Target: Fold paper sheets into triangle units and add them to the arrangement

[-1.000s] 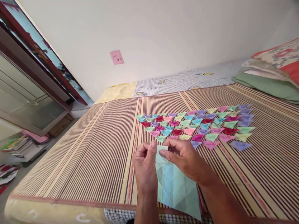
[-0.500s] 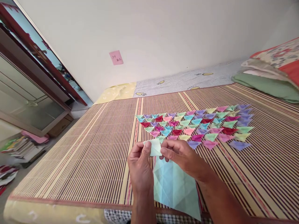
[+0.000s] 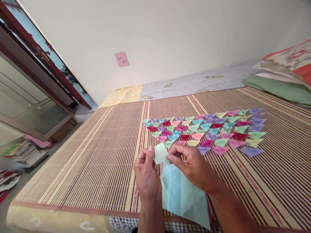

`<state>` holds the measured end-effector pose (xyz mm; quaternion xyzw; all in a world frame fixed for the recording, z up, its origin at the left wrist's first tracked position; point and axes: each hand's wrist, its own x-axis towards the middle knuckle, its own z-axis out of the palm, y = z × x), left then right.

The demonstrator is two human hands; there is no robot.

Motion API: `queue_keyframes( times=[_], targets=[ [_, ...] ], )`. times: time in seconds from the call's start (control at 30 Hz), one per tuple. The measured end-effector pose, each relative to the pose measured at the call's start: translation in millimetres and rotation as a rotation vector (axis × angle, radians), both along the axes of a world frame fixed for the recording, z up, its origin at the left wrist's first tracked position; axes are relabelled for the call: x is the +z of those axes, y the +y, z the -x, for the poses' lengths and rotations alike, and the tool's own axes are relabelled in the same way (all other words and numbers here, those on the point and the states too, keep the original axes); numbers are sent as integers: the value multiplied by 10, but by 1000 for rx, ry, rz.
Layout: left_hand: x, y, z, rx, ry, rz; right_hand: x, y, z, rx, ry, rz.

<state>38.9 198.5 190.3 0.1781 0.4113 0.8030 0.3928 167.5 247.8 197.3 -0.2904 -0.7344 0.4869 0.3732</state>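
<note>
A small pale green paper square (image 3: 160, 154) is held up between my two hands, above the striped mat. My left hand (image 3: 147, 166) pinches its left edge between thumb and fingers. On the other side, my right hand (image 3: 186, 161) grips the right corner with thumb and forefinger. Under the right hand lies a large creased light blue sheet of paper (image 3: 183, 194), partly covered by that hand and forearm. Just beyond the hands, several rows of small folded paper pieces (image 3: 185, 137) in many colours rest on the mat.
The striped mat (image 3: 97, 155) covers a bed against a white wall with a pink note (image 3: 121, 59). Folded bedding (image 3: 274, 85) is piled at the far right. Stacked books or papers (image 3: 21, 152) stand at the lower left, near a glass-panelled cabinet door (image 3: 31, 94).
The paper square has turned between my fingers, so a corner now points up and more of its face shows. The folded pieces and the blue sheet lie as before.
</note>
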Motion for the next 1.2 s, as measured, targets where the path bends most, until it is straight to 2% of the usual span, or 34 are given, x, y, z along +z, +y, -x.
queue_keyframes(
  times=[0.17,0.3,0.37,0.57,0.7,0.83,1.0,1.2],
  targets=[
    [-51,-47,25,-55,260,37,35,24,-64,-40,10,-45],
    [-35,-88,29,39,594,82,55,29,-91,-66,31,-83],
    [-32,-93,9,78,649,92,60,21,-84,-89,38,-117],
    [-53,-69,-54,36,441,80,66,-22,-32,-182,54,-175],
    [-45,-71,-76,93,474,67,72,-30,-21,-130,78,-35],
    [-50,-60,-74,32,427,56,67,-31,-14,-112,138,67],
    [-36,-60,-54,-72,417,79,50,-22,-13,-143,134,56],
    [-54,-89,-60,-18,443,75,58,-25,-4,-149,115,-37]
  ],
)
